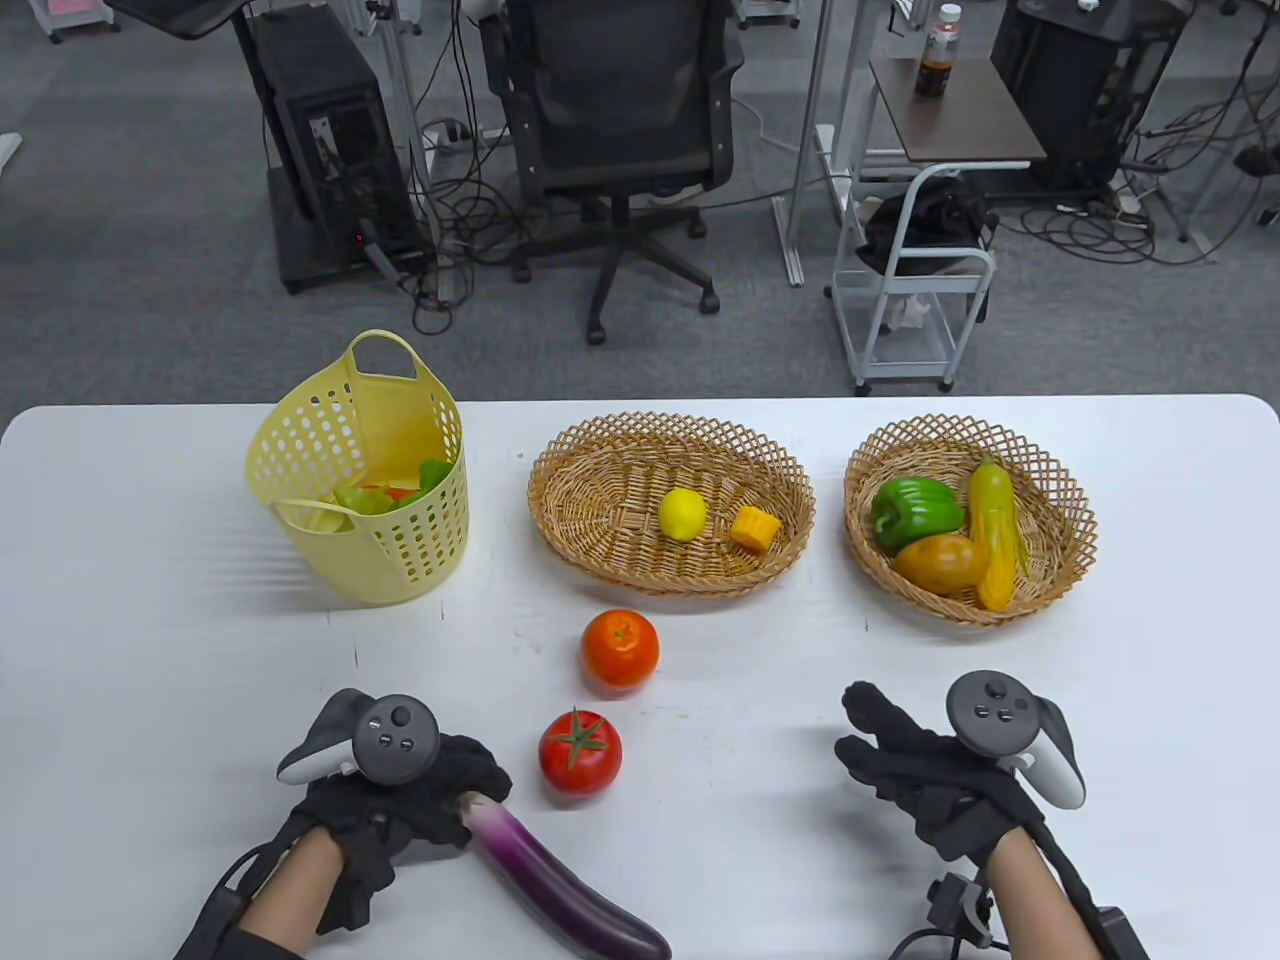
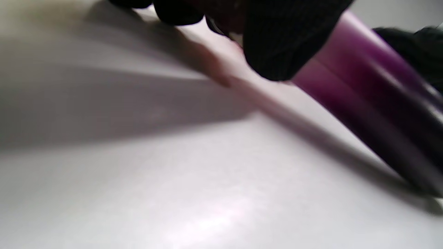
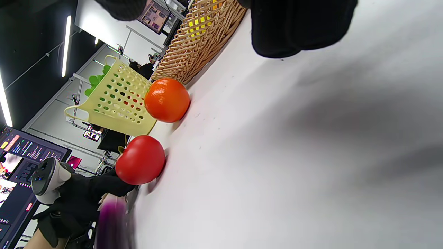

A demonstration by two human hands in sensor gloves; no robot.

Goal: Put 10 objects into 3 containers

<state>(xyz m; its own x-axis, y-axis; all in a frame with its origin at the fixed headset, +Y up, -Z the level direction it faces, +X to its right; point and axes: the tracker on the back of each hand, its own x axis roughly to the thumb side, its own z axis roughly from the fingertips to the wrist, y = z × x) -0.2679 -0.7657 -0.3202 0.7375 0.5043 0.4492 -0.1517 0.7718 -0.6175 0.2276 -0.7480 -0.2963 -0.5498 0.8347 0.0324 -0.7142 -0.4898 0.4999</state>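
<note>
Gloved left hand (image 1: pixel 400 790), lower left of the table view, grasps the stem end of the long glossy purple eggplant (image 1: pixel 565 880); gloved right hand (image 1: pixel 920 765), lower right, hovers released, fingers spread, holding nothing. The eggplant's long axis runs diagonally, stem toward upper left, rounded tip toward the bottom edge, lying on the white table (image 1: pixel 150 620). Good practice, by judgement: grip nearer mid-length so it lifts level, then carry it lengthwise into the perforated yellow plastic basket (image 1: pixel 360 480).
</note>
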